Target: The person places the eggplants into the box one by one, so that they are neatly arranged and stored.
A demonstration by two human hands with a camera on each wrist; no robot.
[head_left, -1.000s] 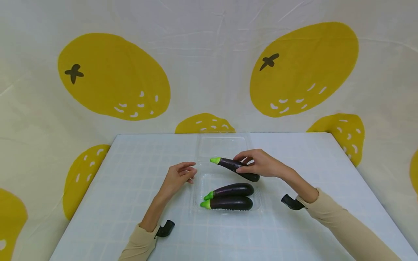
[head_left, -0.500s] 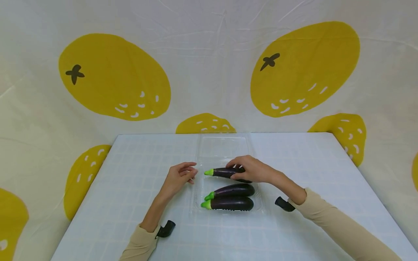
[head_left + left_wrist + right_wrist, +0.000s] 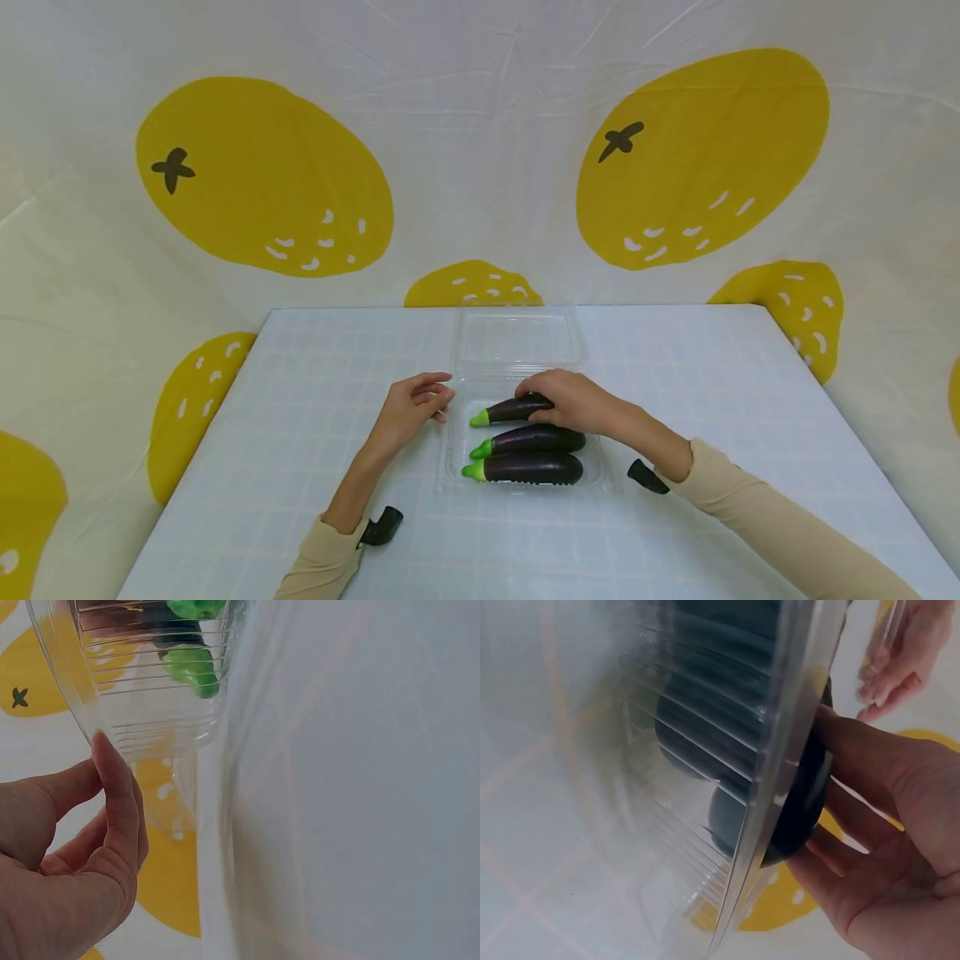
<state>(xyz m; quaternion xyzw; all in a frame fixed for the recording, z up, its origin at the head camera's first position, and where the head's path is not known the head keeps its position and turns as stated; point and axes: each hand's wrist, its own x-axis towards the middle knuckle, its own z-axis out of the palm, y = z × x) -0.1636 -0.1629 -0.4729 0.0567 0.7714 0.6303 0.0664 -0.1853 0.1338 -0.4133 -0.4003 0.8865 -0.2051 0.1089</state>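
Observation:
A clear plastic clamshell container [image 3: 595,467] stands on the table with its lid laid back. Two dark eggplants lie side by side in it, a middle eggplant [image 3: 528,440] and a front eggplant [image 3: 532,468], green stems to the left. My right hand [image 3: 581,402] grips a third eggplant [image 3: 504,411] from above at the back of the tray; its thick end is hidden in the head view. The right wrist view shows this eggplant [image 3: 799,817] partly above the rim. At the container's left edge, my left hand [image 3: 407,410] pinches the rim between thumb and finger.
The transparent lid [image 3: 517,336] reaches the table's back edge. A pale checked cloth covers the table [image 3: 315,358]. Behind hangs a white curtain [image 3: 480,167] with yellow fruit prints. Black wrist cameras sit at both sleeves.
My right hand has lowered the third eggplant leftward and toward me, down into the tray behind the other two. The left hand stays at the rim.

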